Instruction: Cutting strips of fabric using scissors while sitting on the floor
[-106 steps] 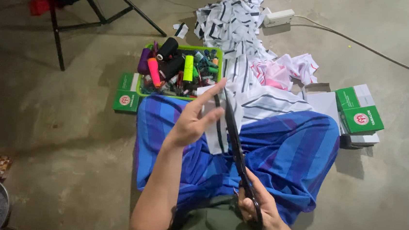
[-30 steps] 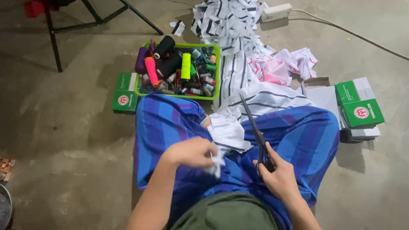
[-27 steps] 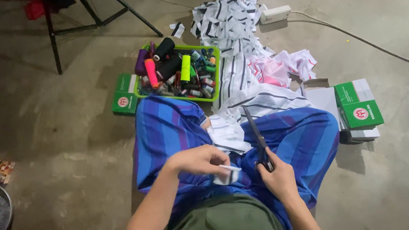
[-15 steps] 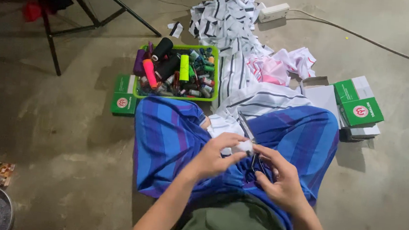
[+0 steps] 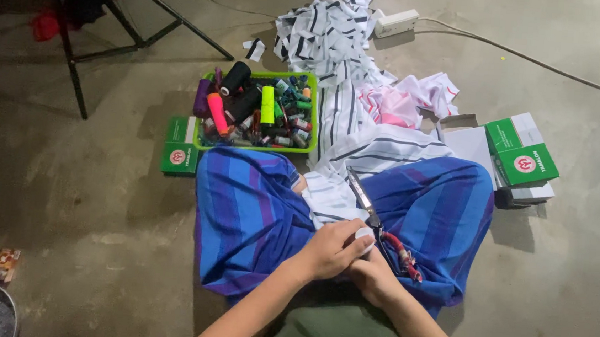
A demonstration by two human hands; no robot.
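Observation:
I sit cross-legged on the floor with a blue and purple striped cloth [image 5: 254,208] over my legs. My left hand [image 5: 329,251] pinches a small white piece [image 5: 365,232] over my lap. Beneath it my right hand [image 5: 375,278] meets the left, its fingers hidden. A pair of scissors [image 5: 368,208] with red-wrapped handles [image 5: 402,253] lies against the right hand, blades pointing away from me. I cannot tell whether that hand grips them. White fabric with dark stripes [image 5: 358,152] runs from my lap out across the floor.
A green basket [image 5: 256,108] of thread spools stands ahead, with a green box [image 5: 179,146] at its left. Green and white boxes [image 5: 522,154] sit at the right. Pink and white cloth [image 5: 405,102], a power strip [image 5: 396,23], a cable and a dark stand [image 5: 89,38] lie beyond.
The hands have drawn together over my lap. The left hand brought the white piece in to the right hand, and the scissors have dropped from raised to low against the cloth.

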